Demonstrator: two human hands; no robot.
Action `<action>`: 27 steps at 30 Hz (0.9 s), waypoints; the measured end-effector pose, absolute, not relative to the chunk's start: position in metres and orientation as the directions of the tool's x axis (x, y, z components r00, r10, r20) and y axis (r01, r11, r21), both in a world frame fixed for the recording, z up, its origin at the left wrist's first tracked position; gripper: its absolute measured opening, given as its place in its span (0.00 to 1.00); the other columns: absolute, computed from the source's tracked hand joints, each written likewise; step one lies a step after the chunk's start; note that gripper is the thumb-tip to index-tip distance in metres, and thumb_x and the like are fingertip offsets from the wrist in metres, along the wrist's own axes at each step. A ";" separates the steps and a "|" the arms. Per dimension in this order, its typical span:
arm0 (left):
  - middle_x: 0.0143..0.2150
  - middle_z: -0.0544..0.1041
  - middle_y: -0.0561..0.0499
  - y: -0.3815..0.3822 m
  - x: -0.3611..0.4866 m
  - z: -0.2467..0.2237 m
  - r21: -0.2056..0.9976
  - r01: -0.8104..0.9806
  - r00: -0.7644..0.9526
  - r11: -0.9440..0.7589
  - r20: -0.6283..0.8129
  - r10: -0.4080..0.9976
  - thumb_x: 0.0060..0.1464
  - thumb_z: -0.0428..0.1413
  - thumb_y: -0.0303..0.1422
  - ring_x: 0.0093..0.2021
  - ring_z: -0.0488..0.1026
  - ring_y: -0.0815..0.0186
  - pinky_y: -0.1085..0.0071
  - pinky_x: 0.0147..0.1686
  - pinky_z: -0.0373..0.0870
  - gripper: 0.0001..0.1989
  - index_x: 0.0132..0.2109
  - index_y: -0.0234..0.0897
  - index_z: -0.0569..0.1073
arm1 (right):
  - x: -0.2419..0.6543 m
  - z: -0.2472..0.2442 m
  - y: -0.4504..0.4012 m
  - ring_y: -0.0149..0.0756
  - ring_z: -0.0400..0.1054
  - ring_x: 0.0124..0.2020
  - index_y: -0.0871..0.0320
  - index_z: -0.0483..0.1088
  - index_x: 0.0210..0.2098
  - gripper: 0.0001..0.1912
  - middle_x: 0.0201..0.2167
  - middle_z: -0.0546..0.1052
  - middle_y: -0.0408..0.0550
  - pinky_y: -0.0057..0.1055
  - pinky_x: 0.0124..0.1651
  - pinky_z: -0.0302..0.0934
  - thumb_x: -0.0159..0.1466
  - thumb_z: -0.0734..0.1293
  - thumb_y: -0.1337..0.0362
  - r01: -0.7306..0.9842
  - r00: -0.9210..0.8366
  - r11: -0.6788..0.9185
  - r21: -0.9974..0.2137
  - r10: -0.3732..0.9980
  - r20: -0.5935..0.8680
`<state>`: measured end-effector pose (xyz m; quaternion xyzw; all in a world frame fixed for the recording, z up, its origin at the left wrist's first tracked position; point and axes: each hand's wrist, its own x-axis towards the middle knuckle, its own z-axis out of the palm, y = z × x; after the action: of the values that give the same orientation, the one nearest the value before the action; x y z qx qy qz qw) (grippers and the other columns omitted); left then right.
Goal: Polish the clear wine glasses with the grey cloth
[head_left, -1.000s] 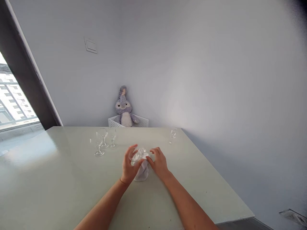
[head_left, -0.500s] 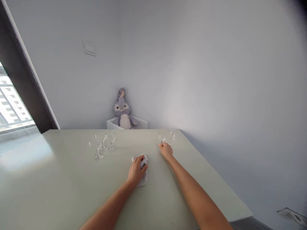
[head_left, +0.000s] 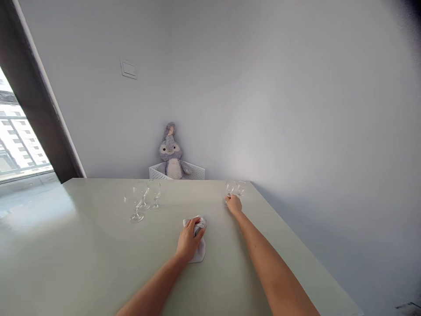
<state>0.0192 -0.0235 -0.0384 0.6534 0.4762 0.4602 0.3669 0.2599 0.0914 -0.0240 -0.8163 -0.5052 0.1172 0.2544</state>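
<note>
My left hand (head_left: 188, 240) is closed on a crumpled white cloth (head_left: 199, 253) that rests on the table, one end of it spread out under the palm. At the far right, my right hand (head_left: 234, 205) grips a clear stemmed glass (head_left: 230, 187) low down, around its stem. The glass stands upright, and my fingers partly cover its lower part. Just right of it is a second stemmed glass (head_left: 241, 188), its foot hidden behind my hand.
Three more clear stemmed glasses (head_left: 136, 215) stand close together at the left of the pale table (head_left: 98, 263). Past the far edge, a plush toy (head_left: 173, 169) sits in a white perforated basket (head_left: 197, 173). A wall runs along the right side.
My right hand has shifted the glass slightly to the right, closer to the other glass. The left hand and cloth stay in place, while the whole view has turned a little.
</note>
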 end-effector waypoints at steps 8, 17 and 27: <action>0.43 0.70 0.48 -0.014 0.014 -0.034 0.971 -0.016 -0.218 -0.239 0.229 0.949 0.51 0.49 0.42 0.42 0.68 0.64 0.66 0.44 0.62 0.18 0.48 0.43 0.64 | 0.255 -0.014 0.053 0.40 0.67 0.35 0.58 0.65 0.40 0.14 0.36 0.73 0.53 0.29 0.31 0.55 0.57 0.58 0.57 0.719 0.489 -0.356 -0.597 0.869 0.071; 0.45 0.67 0.43 0.044 -0.042 -0.018 0.695 -0.717 -0.355 -0.041 -0.315 0.880 0.54 0.45 0.43 0.42 0.71 0.68 0.71 0.41 0.68 0.30 0.59 0.44 0.40 | 0.177 -0.017 0.005 0.29 0.62 0.13 0.59 0.64 0.14 0.33 0.11 0.68 0.46 0.26 0.23 0.56 0.58 0.47 0.41 0.668 0.027 -0.087 -0.739 0.995 -0.092; 0.45 0.69 0.42 0.072 -0.050 -0.005 0.500 -0.865 -0.213 -0.032 -0.309 0.927 0.53 0.41 0.50 0.43 0.71 0.65 0.70 0.38 0.71 0.29 0.58 0.45 0.44 | 0.160 -0.025 -0.016 0.27 0.61 0.12 0.60 0.65 0.20 0.25 0.14 0.67 0.43 0.21 0.11 0.47 0.52 0.60 0.43 0.361 -0.130 -0.233 -0.903 0.946 -0.296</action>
<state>-0.0501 0.0725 -0.0045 0.0507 0.3049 0.7165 0.6254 0.1600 -0.0159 -0.0255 -0.5946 -0.5496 0.5127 0.2857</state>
